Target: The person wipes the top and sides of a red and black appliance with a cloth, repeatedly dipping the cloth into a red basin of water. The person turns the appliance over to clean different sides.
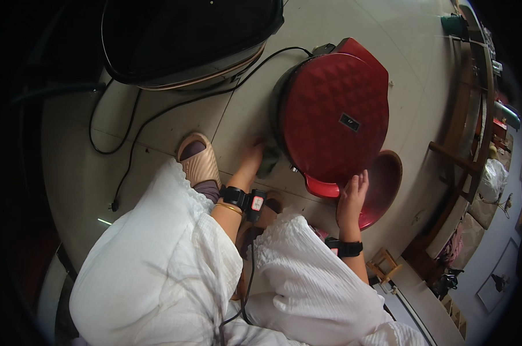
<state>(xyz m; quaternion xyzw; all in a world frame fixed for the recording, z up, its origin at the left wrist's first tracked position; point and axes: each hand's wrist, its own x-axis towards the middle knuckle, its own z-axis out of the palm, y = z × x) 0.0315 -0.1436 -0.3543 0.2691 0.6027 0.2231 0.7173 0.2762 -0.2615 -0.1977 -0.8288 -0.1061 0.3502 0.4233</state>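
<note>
A round electric griddle [336, 116] with a quilted red lid rests on the tiled floor before me, its red front handle [323, 187] pointing towards me. At its left side, my left hand [250, 160] reaches low with a dark green cloth [269, 162]; the fingers are blurred and in shadow. My right hand [352, 197] lies against the lid's near right edge beside the handle, fingers extended, thumb side hidden. Just right of that hand is a red bowl [379, 188], partly covered by the hand and the griddle.
A black power cord [178, 101] loops from the griddle over the floor to its plug [114, 206]. A large glossy black appliance [187, 43] stands at the upper left. Wooden furniture [455, 160] and a small wooden stool [384, 264] are to the right. My slippered foot [199, 160] is near the left hand.
</note>
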